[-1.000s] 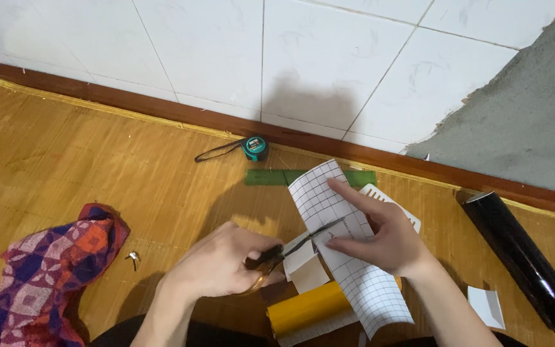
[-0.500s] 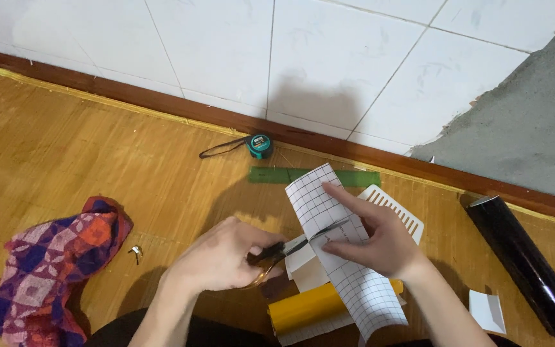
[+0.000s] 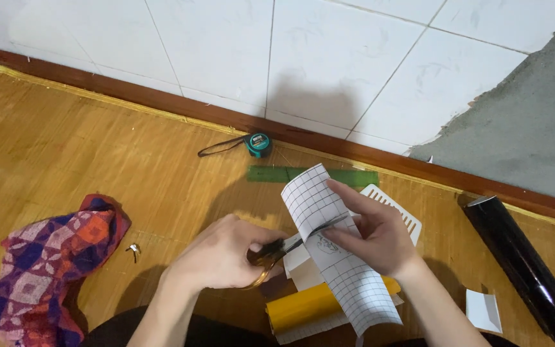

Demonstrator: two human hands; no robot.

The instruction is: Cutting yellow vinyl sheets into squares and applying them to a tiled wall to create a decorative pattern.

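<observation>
My left hand [image 3: 223, 254] grips a pair of scissors [image 3: 290, 247] with dark blades and a yellowish handle. The blades lie across a white sheet with a printed grid [image 3: 329, 244]. My right hand [image 3: 370, 234] holds that sheet by its right side, index finger stretched over the upper part. The sheet curls up from a yellow roll [image 3: 309, 308] lying just below both hands. Small white offcuts [image 3: 300, 266] lie under the scissors.
A green ruler [image 3: 274, 173] and a teal tape measure [image 3: 258, 144] lie near the wall. A white slatted piece [image 3: 406, 218] sits behind my right hand. A black roll [image 3: 521, 270] and a white scrap [image 3: 483, 310] lie right; patterned cloth [image 3: 46, 263] and a small metal bit [image 3: 134, 249] left.
The scissor blades have advanced further across the gridded sheet toward my right hand. Both hands have shifted slightly; the other objects lie as before.
</observation>
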